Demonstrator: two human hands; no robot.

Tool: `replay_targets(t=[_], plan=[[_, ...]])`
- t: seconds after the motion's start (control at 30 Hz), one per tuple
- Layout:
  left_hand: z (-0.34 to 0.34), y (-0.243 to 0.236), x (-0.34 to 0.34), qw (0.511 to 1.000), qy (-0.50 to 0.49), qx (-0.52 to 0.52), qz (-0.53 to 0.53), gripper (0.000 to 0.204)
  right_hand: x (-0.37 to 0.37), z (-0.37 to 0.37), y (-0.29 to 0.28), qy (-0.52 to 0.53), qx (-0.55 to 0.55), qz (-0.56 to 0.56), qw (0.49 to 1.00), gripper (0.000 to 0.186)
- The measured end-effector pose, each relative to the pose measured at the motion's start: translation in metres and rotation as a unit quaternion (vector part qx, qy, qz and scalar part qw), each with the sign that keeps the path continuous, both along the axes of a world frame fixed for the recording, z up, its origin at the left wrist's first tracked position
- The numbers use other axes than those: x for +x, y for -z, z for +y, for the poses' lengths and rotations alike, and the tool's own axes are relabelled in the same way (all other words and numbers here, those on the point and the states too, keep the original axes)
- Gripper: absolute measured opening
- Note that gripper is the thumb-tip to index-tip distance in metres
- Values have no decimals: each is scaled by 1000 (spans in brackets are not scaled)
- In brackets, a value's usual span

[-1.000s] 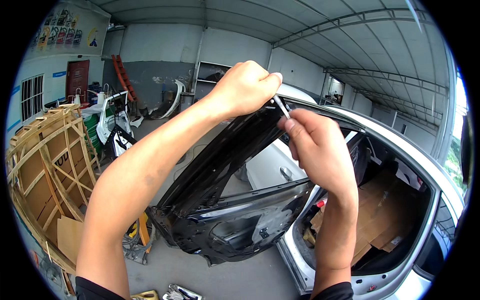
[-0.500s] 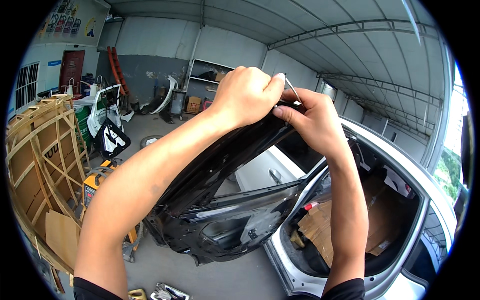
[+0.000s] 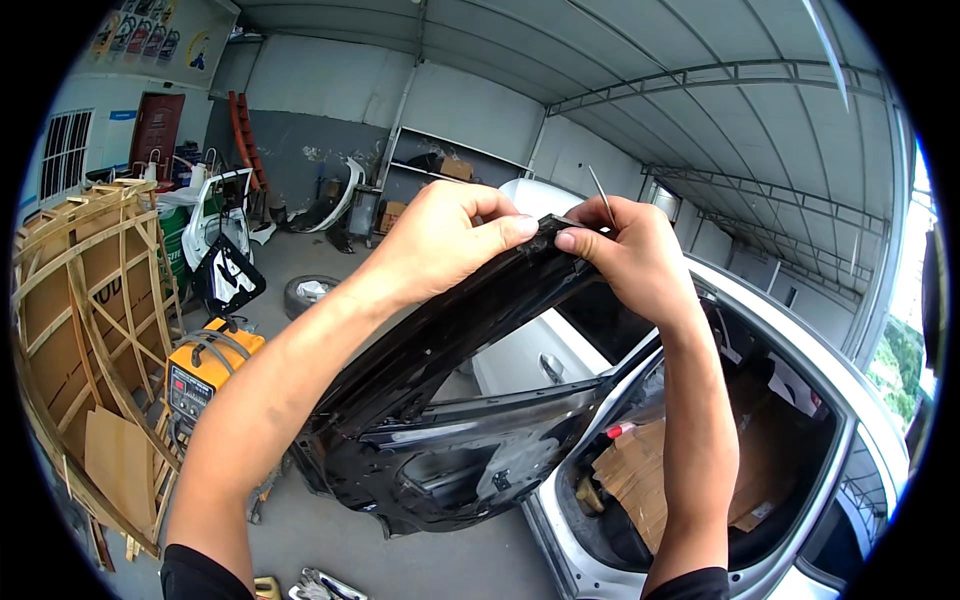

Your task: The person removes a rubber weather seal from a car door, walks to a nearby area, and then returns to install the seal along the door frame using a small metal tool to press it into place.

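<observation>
A black car door [image 3: 375,460] hangs open beside a white car [image 3: 850,440], its window frame slanting up to a top corner at my hands. My left hand [image 3: 440,240] is closed there, thumb and fingers pinching the black frame corner [image 3: 551,224]. On the other side of that corner, the thumb of my right hand [image 3: 640,260] presses against the frame. A thin metal rod [image 3: 599,188] sticks up from between my right fingers, its lower end hidden by them. Both arms are raised and reach well forward.
Cardboard [image 3: 635,470] lies inside the white car's doorway. To my left stand a wooden crate frame [image 3: 75,300] and a yellow machine with cables [image 3: 215,350]. Further back are a tyre [image 3: 300,297], loose door parts [image 3: 225,275] and shelving [image 3: 470,160].
My left hand has come away from the rod's upper end and moved down and left onto the frame corner. The rod stays in my right hand, now showing more of its upper length.
</observation>
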State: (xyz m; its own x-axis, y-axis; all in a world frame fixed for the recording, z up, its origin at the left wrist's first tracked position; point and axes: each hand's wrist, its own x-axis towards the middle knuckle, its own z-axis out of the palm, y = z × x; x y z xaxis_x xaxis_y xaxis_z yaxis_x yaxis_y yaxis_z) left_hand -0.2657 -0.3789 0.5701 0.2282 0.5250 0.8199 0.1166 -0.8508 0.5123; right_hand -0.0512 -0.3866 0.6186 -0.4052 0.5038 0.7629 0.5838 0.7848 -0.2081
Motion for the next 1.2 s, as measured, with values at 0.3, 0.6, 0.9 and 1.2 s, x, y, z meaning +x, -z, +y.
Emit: replay_targets(t=[0.3,0.6,0.9,1.2], plan=[[-22,-6,23,953,-264,126,79,26,4,4,2,-11,10,-13,1000,28],[-15,13,41,932,-300,196,-50,20,27,-12,21,77,153,-39,984,33],[2,19,47,928,-263,239,-110,16,23,-6,24,144,345,-159,914,23],[9,22,45,929,-231,262,-122,16,13,-2,25,187,337,-195,902,30]])
